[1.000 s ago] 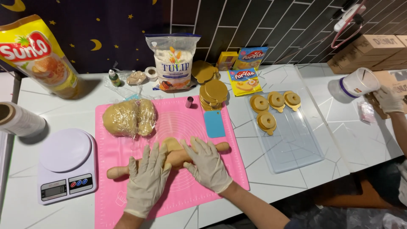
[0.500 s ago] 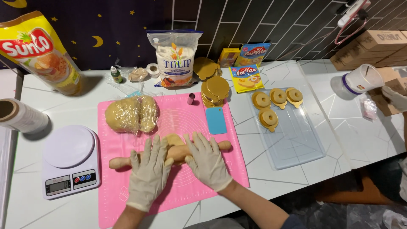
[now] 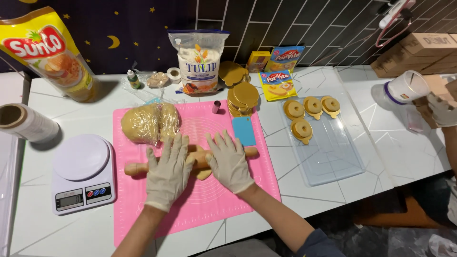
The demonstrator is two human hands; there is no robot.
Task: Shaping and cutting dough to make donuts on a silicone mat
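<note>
Head view: left hand [image 3: 168,172] and right hand [image 3: 230,162], both gloved, lie palm-down on a wooden rolling pin [image 3: 191,159], fingers spread flat, not curled round it (open grip, pressing rather than clasping). Pin lies crosswise on the pink mat [image 3: 209,200]; its ends stick out just outside each hand. A flattened dough piece [image 3: 203,173] shows under the pin between the two hands. Just beyond the left-hand fingertips: wrapped dough lump [image 3: 148,123], on the mat too. Just beyond the right-hand fingertips: blue scraper [image 3: 243,131]; further out, a stack of gold discs [image 3: 242,99]. Outboard of the left hand, off the mat: white kitchen scale [image 3: 82,172] on the worktop [image 3: 57,228]. Outboard of the right hand, well apart: clear tray [image 3: 333,152] with four dough rings [image 3: 302,129] on gold discs. Far right edge: another person's gloved hand [image 3: 442,109] holding a white cup [image 3: 405,87].
</note>
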